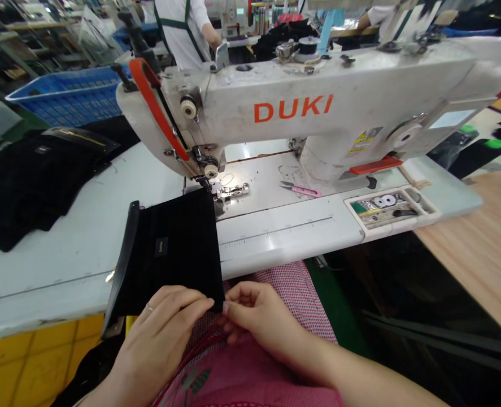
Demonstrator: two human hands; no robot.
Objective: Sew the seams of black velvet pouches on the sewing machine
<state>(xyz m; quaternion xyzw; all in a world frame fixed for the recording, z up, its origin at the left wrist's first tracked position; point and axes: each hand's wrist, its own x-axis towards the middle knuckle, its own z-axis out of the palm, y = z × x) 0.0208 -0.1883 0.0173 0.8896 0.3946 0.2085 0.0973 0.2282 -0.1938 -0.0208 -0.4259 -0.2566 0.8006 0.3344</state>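
A black fabric piece (174, 249) with a small label lies on the white sewing table (64, 249), its far edge under the needle of a white DUKI sewing machine (318, 107). My left hand (161, 333) pinches the near edge of the fabric with fingers closed; a ring shows on one finger. My right hand (254, 316) pinches the fabric's near right corner, fingertips pressed together. Both hands sit just off the table's front edge, above my pink checked apron (275, 362).
A pile of black fabric (34, 175) lies at the left, with a blue crate (72, 96) behind it. Pink snips (303, 190) rest on the machine bed. A tray of bobbins (388, 208) is set into the table at right. Another person in an apron (182, 28) works beyond.
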